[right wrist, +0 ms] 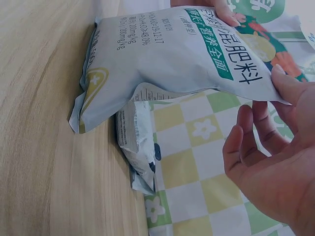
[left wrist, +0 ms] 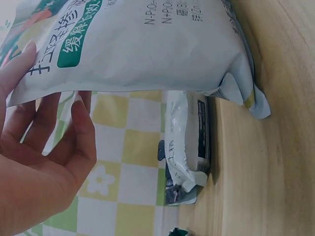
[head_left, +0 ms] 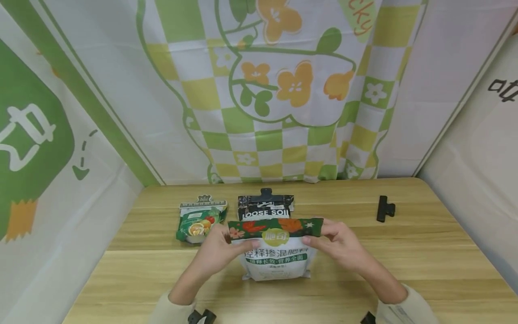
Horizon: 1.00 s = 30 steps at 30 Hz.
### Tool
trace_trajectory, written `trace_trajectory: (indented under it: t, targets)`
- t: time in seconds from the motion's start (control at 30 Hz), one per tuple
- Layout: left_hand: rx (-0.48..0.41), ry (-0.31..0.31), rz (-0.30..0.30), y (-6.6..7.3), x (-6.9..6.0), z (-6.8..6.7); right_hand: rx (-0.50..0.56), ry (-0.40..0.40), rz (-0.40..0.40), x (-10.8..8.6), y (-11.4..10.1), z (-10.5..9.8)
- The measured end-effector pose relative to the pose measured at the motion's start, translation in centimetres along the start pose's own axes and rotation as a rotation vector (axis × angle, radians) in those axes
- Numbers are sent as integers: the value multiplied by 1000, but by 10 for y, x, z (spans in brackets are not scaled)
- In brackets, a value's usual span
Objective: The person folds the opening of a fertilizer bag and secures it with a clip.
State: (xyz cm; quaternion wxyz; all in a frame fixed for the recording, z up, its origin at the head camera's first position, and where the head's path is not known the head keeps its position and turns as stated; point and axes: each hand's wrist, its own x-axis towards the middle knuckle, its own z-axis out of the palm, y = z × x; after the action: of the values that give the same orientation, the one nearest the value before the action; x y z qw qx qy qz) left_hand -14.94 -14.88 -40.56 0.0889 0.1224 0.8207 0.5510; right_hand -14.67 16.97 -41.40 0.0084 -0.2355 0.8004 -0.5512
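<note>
A white fertilizer bag with a green floral top band stands upright on the table at the front middle. My left hand pinches its top left corner, thumb on the front and fingers behind. At the top right corner, my right hand grips in the same way. The left wrist view shows the left hand with its thumb on the bag and the other fingers bent behind. In the right wrist view, the right thumb lies on the bag's front near the printed band.
Behind the bag stands a black "Loose Soil" bag with a black clip on top. To its left is a green bag with fruit pictures, clipped by a decorated clip. Another black clip lies on the wooden table at right.
</note>
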Motion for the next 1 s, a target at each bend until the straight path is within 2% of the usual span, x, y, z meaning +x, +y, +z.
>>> trace_trajectory:
  t: [0.23, 0.33, 0.5, 0.7, 0.87, 1.0]
  targets:
    - [-61, 45, -110, 3, -2, 0, -1, 8, 17, 1, -3, -1]
    - [-77, 42, -125, 4, -2, -1, -5, 5, 30, 1, -3, -1]
    - [-82, 67, -143, 4, -3, 1, -3, 2, 112, 2, -4, -1]
    - [-74, 100, -197, 2, -4, 1, 32, -12, 181, 3, -5, -2]
    - [-75, 90, -184, 3, -6, 0, 23, -19, 207, 4, -7, -3]
    - [-49, 128, -182, 6, -7, 2, -13, -1, 236, 4, -9, -2]
